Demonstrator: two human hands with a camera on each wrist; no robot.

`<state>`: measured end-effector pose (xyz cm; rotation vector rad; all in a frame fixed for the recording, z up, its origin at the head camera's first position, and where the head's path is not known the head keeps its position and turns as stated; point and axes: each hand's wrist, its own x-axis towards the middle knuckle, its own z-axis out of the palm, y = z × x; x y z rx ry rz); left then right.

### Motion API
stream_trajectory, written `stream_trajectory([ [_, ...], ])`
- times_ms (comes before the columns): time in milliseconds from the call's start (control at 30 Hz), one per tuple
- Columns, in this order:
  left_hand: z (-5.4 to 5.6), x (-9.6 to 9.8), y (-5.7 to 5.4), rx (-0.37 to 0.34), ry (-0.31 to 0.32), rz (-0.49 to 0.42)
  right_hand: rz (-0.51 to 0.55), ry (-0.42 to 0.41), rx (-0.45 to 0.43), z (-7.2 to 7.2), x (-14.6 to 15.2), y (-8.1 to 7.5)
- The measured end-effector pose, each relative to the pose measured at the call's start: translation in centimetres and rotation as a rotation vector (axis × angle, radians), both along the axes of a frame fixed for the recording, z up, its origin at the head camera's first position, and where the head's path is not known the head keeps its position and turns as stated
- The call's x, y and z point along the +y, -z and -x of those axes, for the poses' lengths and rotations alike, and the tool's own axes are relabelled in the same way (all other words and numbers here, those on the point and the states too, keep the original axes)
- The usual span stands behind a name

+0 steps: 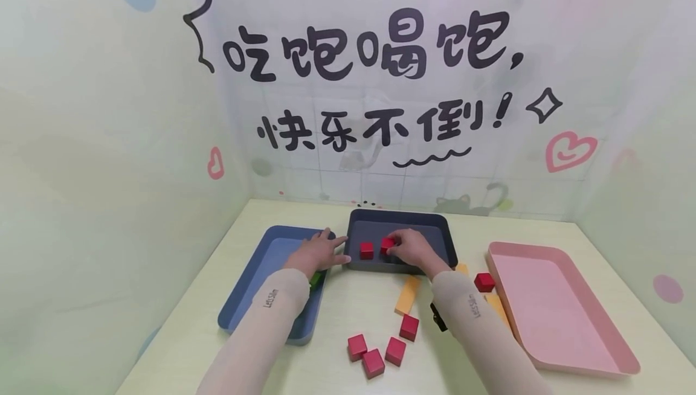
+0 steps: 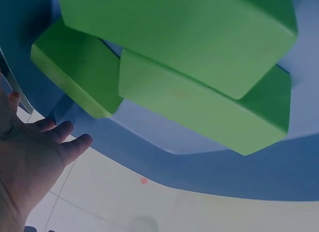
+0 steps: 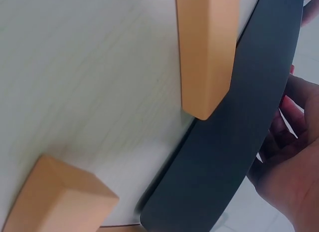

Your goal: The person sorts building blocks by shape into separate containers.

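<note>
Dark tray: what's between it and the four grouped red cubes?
An orange block, with bare tabletop to its left; shown in the head view.

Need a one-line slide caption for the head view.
Right hand pinches a red cube at the dark tray; left hand spreads by its left edge.

Head view: bright, even, diffuse light; pale wall [image 1: 109, 171] faintly washed out; soft shadow at 5 o'clock, beside right sleeve [image 1: 484, 328]. Left wrist view: dimmer, bluish; darkest at 10 o'clock; green blocks [image 2: 199, 105] palest on faces toward 6 o'clock. Right wrist view: muted; blurred shadow at 6 o'clock along dark tray [image 3: 214, 147]; right hand [image 3: 294, 167] shaded.
</note>
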<state>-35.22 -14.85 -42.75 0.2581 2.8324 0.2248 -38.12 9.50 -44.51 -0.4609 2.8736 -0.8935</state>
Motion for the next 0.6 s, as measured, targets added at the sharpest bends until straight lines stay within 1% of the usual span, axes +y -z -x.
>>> stream_trajectory([
  [67,0.1,-0.1,0.2,0.005,0.001,-0.016,0.006,0.007,-0.009,0.0,-0.1,0.1],
  [133,0.3,-0.2,0.5,0.016,0.0,-0.051,0.01,0.008,-0.015,-0.1,-0.2,0.3],
  [300,0.5,-0.9,1.5,0.047,-0.008,-0.182,0.017,-0.005,-0.019,0.0,-0.3,0.7],
  [367,0.5,-1.2,1.8,0.055,-0.008,-0.22,0.01,-0.015,-0.01,0.1,-0.3,0.8],
  [500,0.6,-1.4,1.9,0.061,-0.002,-0.257,0.003,-0.019,-0.001,0.3,-0.3,0.8],
  [600,0.6,-1.4,1.8,0.061,-0.002,-0.266,0.005,-0.018,0.001,0.4,-0.5,0.8],
])
